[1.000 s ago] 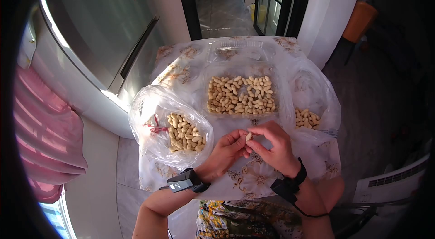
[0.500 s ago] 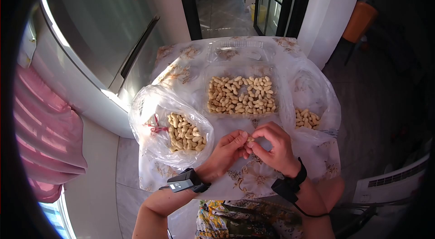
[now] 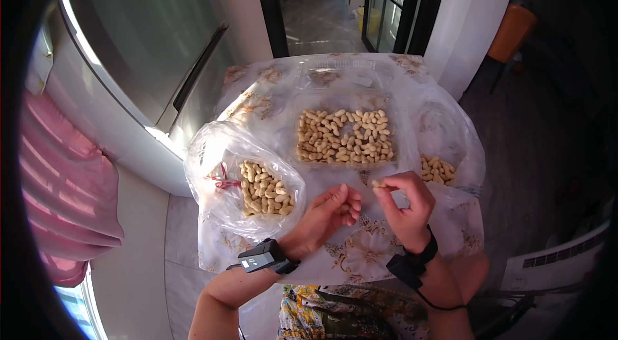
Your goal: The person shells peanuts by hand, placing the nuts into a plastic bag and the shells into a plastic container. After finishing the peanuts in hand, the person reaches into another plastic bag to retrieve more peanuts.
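Note:
Over the front of the table, my left hand (image 3: pixel 328 214) is half turned up with its fingers curled round what look like peanuts, mostly hidden by the fingers. My right hand (image 3: pixel 411 205) is a little apart from it, thumb and forefinger pinching a small peanut (image 3: pixel 378 183). Beyond both hands stands a clear plastic box (image 3: pixel 344 95) with many unshelled peanuts (image 3: pixel 322 143) in it. To the left, an open plastic bag (image 3: pixel 209 147) holds more peanuts (image 3: pixel 264 192). Another clear bag (image 3: pixel 444 121) at the right has a smaller heap of peanuts (image 3: pixel 439 170).
A flowered cloth (image 3: pixel 360 250) covers the table under a clear sheet. The fridge (image 3: pixel 148 37) stands close on the left, with a pink curtain (image 3: pixel 64 185) nearer me. An orange chair (image 3: pixel 512 31) is at the far right. A doorway (image 3: pixel 322 18) opens behind the table.
My hands, together at a peanut before, have parted. The right has moved slightly right and up with a peanut in its pinch; the left stays nearly in place, fingers curled.

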The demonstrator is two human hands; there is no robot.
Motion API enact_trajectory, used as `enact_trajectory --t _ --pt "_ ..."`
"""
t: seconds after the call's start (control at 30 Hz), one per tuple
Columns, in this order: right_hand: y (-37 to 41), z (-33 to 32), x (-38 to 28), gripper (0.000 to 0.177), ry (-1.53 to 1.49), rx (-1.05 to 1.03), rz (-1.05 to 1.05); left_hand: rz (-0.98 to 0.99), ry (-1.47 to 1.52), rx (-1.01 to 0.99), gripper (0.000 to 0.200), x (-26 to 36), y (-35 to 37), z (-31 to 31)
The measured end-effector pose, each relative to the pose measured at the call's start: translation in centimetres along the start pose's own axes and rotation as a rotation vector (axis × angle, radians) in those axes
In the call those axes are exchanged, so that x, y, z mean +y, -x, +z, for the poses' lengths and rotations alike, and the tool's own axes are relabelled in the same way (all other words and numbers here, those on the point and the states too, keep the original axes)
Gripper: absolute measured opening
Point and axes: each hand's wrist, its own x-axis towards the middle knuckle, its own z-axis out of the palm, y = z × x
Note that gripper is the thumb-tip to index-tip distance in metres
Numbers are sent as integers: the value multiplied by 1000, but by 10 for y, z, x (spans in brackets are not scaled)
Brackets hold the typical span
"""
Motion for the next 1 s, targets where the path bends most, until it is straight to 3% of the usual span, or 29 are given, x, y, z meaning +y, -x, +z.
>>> enact_trajectory --t 0.07,0.23,0.37,0.5,0.57,0.63,0.67,0.73,0.83,1.0 --pt "-1 -6 4 22 168 238 -119 -23 25 -22 40 -1 -1 -2" --pt "-2 -23 11 25 403 523 -104 -35 69 -66 42 -1 -2 -4" --pt "-15 -30 13 22 478 699 19 -38 59 -57 45 -2 -3 -4" --pt "-15 -26 9 20 466 746 -24 -8 127 -95 54 -1 -3 -2" --pt "-6 -22 10 19 360 355 -127 8 139 -83 57 0 -4 0" --pt "-6 -12 6 19 210 80 -149 64 179 -82 62 -2 -5 -1" --pt "-5 -6 5 19 210 81 -148 64 179 -82 62 -3 -5 -1" --pt "-4 4 4 21 98 -236 -146 95 256 -93 60 -4 -5 -1" --pt "-4 11 1 21 126 -380 -208 90 266 -172 61 0 -4 3" --pt "-2 11 6 19 123 -420 -199 104 205 -117 67 -2 -3 5"
